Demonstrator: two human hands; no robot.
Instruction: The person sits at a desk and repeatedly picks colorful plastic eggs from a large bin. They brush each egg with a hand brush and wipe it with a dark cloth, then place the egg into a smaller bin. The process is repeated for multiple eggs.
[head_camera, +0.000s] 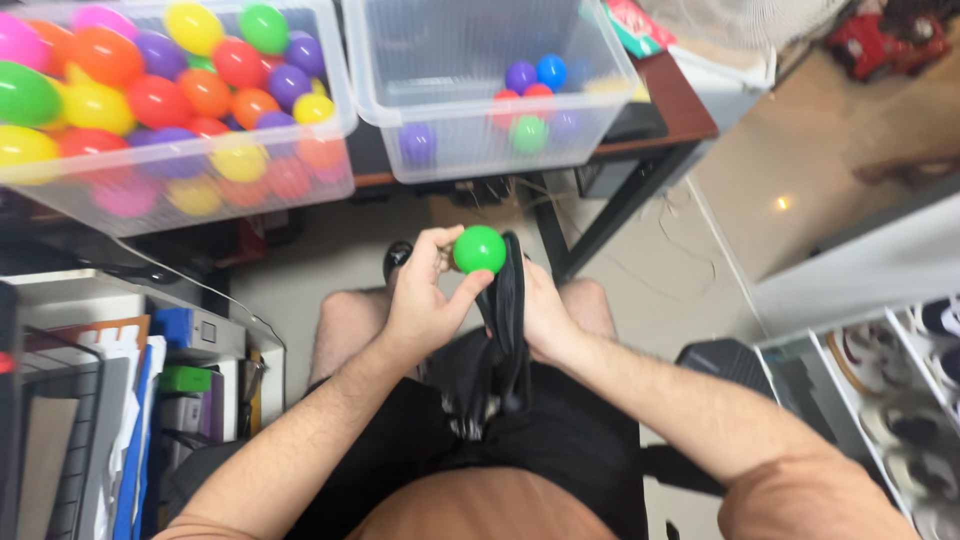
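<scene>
Above your lap, in front of the tabletop (690, 125), your left hand (425, 300) pinches a green plastic ball (479, 249) between thumb and fingertips, the ball sitting at the top of the hand and fully in view. Your right hand (545, 315) is just beside it, clenched on a black bag (503, 340) whose dark fabric hangs down between your knees; the ball touches or nearly touches the bag's upper edge, and you cannot tell from here whether it rests against the cloth. The two hands sit close together, the ball between them and slightly toward your left.

On the tabletop beyond your hands stand two clear plastic bins. The left bin (340, 110) is heaped with colourful balls in pink, yellow, orange, red, purple and green. The right bin (620, 80) holds only a handful, among them a blue ball (551, 70), a purple one and a green one. To your left a shelf (130, 290) carries stacked papers and folders; to your right shoes (880, 370) lie in an open white rack.
</scene>
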